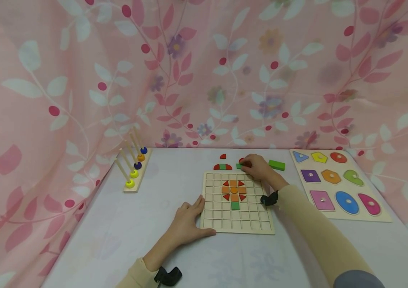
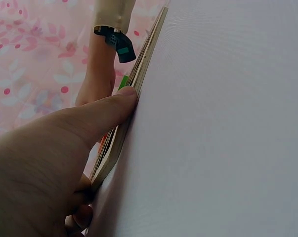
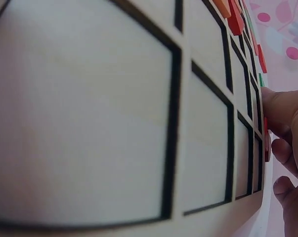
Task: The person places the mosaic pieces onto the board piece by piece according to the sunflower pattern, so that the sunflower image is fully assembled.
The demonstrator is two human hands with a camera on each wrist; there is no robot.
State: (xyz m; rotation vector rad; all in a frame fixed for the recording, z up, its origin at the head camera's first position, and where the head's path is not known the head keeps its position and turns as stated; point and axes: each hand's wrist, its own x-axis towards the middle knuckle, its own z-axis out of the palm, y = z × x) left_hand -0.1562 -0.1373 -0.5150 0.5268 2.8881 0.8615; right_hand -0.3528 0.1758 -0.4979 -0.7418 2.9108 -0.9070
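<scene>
A square wooden grid board (image 1: 239,222) lies on the table with orange, red and green pieces in its middle cells. Around its near left corner rests my left hand (image 1: 186,224), the straight thumb along the near edge and fingers at the left side. In the left wrist view, the thumb (image 2: 106,111) touches the board's edge. My right hand (image 1: 259,168) reaches past the board's far edge, fingers curled close by a green block (image 1: 239,166) and a red piece (image 1: 241,160). A red piece (image 3: 267,140) also shows beside its fingers in the right wrist view. I cannot tell whether they grip a piece.
Behind the board lie a red-green-red row (image 1: 222,167), a red quarter-round piece (image 1: 223,156) and long green blocks (image 1: 277,165). A peg stand (image 1: 132,188) with beads stands left. A shape puzzle board (image 1: 362,216) lies right. A patterned curtain (image 1: 204,100) hangs behind the table.
</scene>
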